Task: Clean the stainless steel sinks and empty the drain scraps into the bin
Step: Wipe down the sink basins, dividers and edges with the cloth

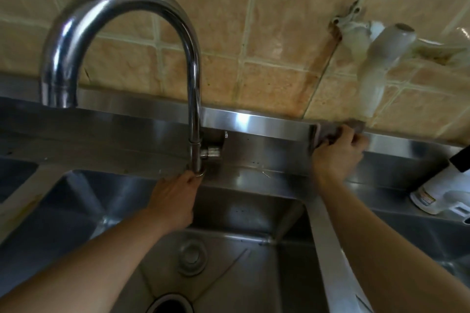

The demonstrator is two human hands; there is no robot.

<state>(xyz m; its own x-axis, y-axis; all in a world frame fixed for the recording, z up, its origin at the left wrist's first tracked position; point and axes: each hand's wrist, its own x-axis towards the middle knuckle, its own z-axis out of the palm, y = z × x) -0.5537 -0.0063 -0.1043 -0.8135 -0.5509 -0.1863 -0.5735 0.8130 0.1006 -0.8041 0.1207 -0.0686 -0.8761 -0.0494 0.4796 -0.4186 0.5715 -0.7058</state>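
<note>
Tiled wall behind; left hand grips faucet, right hand fingers clutch cloth.

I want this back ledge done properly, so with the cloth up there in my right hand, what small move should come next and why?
Probably slide the cloth leftward along the backsplash ledge toward the faucet. The right hand presses it on the ledge's top edge, near the white wall pipe, and the stretch between there and the faucet looks not yet wiped. The left hand at the faucet's base can steady you.
</note>
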